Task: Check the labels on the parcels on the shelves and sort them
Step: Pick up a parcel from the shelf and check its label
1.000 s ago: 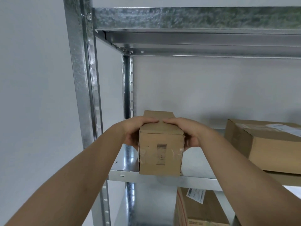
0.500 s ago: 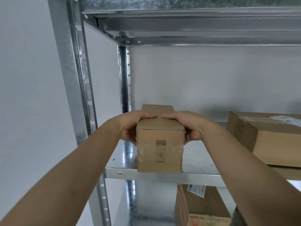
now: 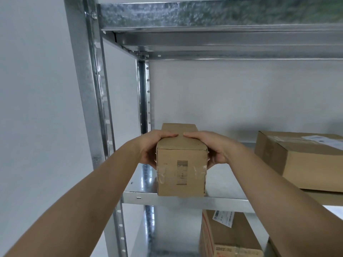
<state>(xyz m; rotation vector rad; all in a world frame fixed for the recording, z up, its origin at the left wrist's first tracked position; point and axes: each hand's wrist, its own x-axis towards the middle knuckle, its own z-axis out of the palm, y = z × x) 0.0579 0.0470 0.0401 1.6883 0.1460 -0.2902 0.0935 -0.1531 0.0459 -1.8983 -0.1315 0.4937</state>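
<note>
A small brown cardboard parcel (image 3: 181, 173) stands at the front left of the metal shelf (image 3: 185, 200), its near face taped and printed with a small barcode. My left hand (image 3: 151, 147) grips its left side with the thumb over the top. My right hand (image 3: 213, 147) grips the right side the same way, thumbs almost touching. The parcel's front edge is level with the shelf's lip. Its far end is hidden behind my hands.
A bigger cardboard parcel (image 3: 304, 162) with a white label lies on the same shelf to the right. Below, another labelled box (image 3: 228, 236) sits on the lower shelf. Steel uprights (image 3: 87, 89) stand at left, and an upper shelf (image 3: 213, 17) runs overhead. White wall behind.
Both hands keep the same grip on the small parcel. The view has shifted slightly; the parcel stays at the shelf's front edge.
</note>
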